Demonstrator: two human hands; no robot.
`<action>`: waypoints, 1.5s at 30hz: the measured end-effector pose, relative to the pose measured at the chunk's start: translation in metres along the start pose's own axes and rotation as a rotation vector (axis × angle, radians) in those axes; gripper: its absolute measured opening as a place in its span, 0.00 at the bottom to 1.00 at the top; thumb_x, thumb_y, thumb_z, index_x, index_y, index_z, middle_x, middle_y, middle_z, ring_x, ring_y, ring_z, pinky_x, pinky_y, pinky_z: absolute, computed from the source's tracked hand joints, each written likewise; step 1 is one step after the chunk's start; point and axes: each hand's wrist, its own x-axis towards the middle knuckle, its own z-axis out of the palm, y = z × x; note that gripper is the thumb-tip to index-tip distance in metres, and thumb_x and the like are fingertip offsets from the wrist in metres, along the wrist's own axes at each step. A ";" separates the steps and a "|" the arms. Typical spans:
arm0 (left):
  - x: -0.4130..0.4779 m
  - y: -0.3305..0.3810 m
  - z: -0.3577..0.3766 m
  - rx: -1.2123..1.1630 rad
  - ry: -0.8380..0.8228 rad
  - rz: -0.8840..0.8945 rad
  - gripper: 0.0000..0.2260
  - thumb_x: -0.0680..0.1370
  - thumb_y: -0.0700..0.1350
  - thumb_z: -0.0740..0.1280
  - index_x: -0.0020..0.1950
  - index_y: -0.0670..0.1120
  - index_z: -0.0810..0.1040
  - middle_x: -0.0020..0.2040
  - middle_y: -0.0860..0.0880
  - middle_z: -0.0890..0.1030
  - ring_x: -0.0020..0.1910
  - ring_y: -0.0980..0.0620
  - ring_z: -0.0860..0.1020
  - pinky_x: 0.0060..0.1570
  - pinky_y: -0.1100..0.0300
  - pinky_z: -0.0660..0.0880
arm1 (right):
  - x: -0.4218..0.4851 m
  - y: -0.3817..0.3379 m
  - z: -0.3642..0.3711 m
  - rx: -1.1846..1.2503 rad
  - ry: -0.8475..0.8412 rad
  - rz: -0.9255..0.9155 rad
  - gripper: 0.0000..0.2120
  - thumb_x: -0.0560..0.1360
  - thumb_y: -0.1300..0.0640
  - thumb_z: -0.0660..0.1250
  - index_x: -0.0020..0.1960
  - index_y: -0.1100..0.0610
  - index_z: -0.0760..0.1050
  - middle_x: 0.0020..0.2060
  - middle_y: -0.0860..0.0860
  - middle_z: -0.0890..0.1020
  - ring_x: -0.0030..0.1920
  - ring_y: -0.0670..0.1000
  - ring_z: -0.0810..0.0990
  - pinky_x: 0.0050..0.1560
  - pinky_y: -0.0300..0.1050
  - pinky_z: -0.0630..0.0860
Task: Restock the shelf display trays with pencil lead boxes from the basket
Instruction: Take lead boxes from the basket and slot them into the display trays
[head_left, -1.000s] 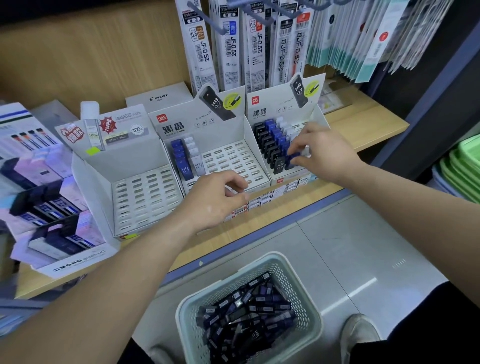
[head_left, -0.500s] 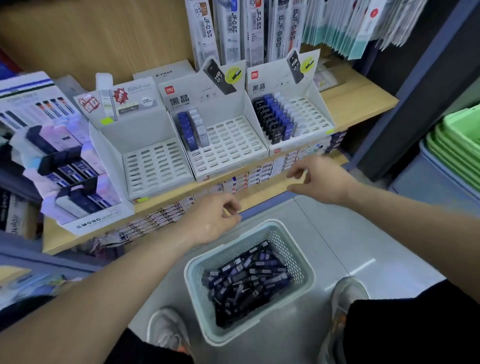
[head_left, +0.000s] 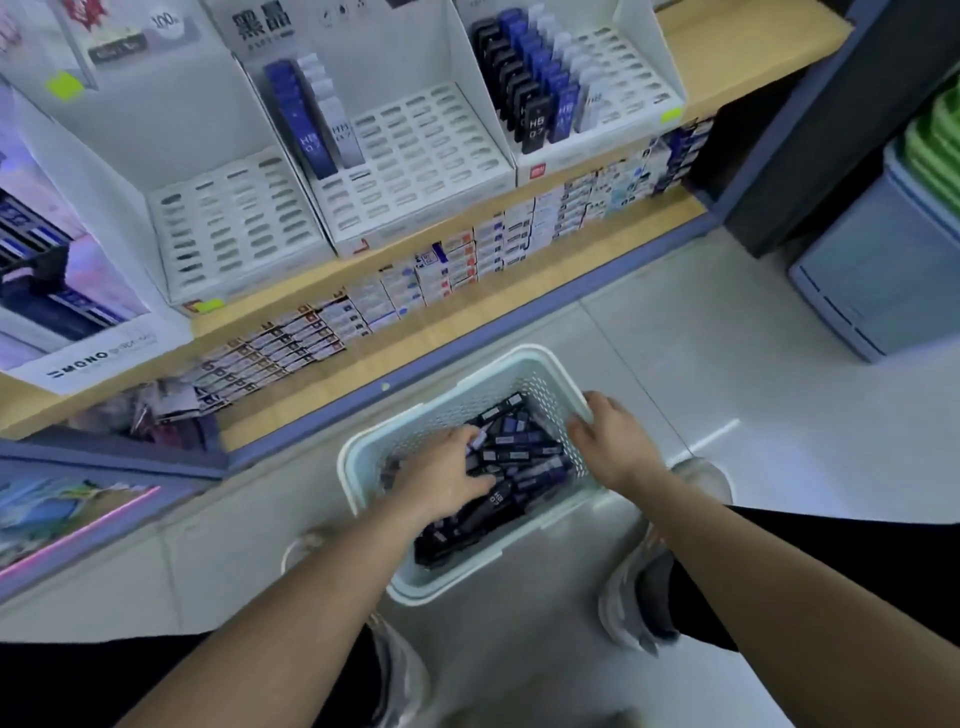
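Back from the trays (head_left: 426, 140), the basket (head_left: 498, 364) is being clasped at its rim by the right hand (head_left: 610, 449) while more lead boxes (head_left: 524, 457) are being gathered under the left hand (head_left: 441, 470), grip unclear.

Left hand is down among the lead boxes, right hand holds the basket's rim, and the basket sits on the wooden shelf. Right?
No: the head view shows the basket on the floor below the shelf. The left hand is among the lead boxes, the right hand holds its rim.
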 end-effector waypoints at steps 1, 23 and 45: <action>0.010 0.002 0.008 -0.014 0.014 0.009 0.34 0.75 0.57 0.73 0.77 0.51 0.63 0.74 0.49 0.70 0.68 0.48 0.71 0.65 0.54 0.69 | 0.002 0.002 0.004 0.005 0.018 -0.012 0.17 0.83 0.47 0.57 0.66 0.56 0.69 0.53 0.56 0.78 0.44 0.57 0.76 0.44 0.51 0.74; 0.082 0.006 0.073 -0.057 0.165 0.042 0.43 0.74 0.59 0.73 0.80 0.43 0.57 0.75 0.44 0.64 0.73 0.43 0.62 0.74 0.49 0.59 | 0.018 0.003 0.016 -0.032 0.119 -0.023 0.12 0.83 0.47 0.55 0.55 0.56 0.69 0.41 0.54 0.76 0.41 0.60 0.75 0.37 0.49 0.68; 0.091 0.014 0.055 -0.364 -0.206 -0.096 0.41 0.72 0.59 0.76 0.78 0.50 0.59 0.75 0.48 0.69 0.73 0.45 0.69 0.70 0.47 0.68 | 0.016 0.001 0.016 -0.019 0.154 -0.030 0.14 0.83 0.48 0.55 0.55 0.58 0.70 0.39 0.54 0.76 0.40 0.61 0.75 0.36 0.49 0.67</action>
